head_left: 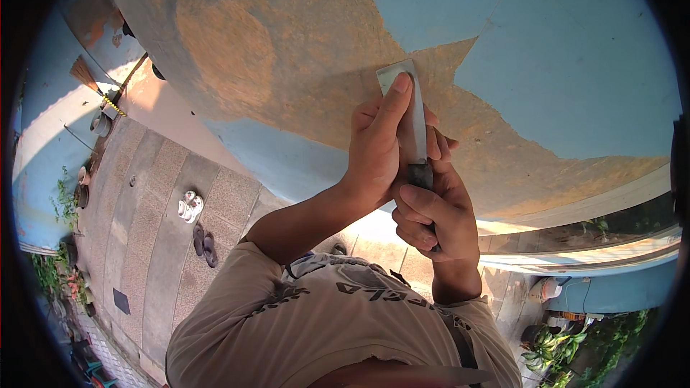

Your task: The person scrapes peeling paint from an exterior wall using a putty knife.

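Observation:
A scraper [417, 118] with a flat metal blade and a black handle points up at the wall in front of me. My right hand [440, 208] is wrapped round its handle. With the thumb pressed on the blade, my left hand [377, 144] grips it from the left; its other fingers are partly hidden behind the metal. Beyond the blade's tip spreads a bare, brownish-grey patch [309, 57] of the wall, bordered by light blue paint [546, 65] with a ragged edge. I cannot tell whether the tip touches the surface.
Dark sandals [204, 246] and a small white object [190, 207] lie on the tiled floor [154, 244] at left. A broom [88, 75] leans farther left, near potted plants [66, 201]. At right, a ledge [589, 244] runs below the wall, with leafy plants [564, 348] lower down.

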A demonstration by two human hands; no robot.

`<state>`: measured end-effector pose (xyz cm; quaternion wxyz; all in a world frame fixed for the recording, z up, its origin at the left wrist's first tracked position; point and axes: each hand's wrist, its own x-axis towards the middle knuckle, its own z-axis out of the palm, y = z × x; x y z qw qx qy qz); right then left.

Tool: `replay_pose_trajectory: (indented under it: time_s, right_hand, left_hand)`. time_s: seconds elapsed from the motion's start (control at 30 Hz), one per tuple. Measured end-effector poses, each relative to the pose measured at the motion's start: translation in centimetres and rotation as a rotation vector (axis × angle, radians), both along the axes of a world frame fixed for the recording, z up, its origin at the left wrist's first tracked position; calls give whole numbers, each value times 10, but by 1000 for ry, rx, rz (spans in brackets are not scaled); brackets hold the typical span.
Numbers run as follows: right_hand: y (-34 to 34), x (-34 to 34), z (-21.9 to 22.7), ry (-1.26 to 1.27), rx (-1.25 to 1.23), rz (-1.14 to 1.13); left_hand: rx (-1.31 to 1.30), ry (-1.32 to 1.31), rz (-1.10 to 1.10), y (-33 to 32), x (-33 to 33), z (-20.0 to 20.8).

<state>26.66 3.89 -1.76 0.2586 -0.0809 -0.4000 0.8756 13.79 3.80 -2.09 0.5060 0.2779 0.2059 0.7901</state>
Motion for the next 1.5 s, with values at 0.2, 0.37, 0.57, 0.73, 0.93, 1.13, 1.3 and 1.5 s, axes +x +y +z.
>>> replay_pose_trajectory:
  time_s: [0.2,0.37,0.57,0.73,0.93,1.13,1.3,1.5]
  right_hand:
    - [3,5,2,-28,4,7]
    - [4,2,11,-75,16,12]
    - [5,4,11,-44,-52,1]
    - [0,-2,13,-28,-36,-22]
    - [-6,0,14,-49,-66,-64]
    - [5,-7,15,-67,28,-27]
    - [6,2,12,-59,-18,-24]
    - [0,5,9,-27,-88,-33]
  left_hand:
    - [3,-64,-24,-1,3,4]
    - [-3,-92,51,-1,4,12]
    - [-56,-23,45,-2,9,10]
    - [-21,-20,-7,-2,7,4]
    - [-43,-44,11,-3,8,11]
    - [-18,-50,57,1,3,12]
    - [8,-9,-3,1,7,4]
    - [16,0,-21,0,6,4]
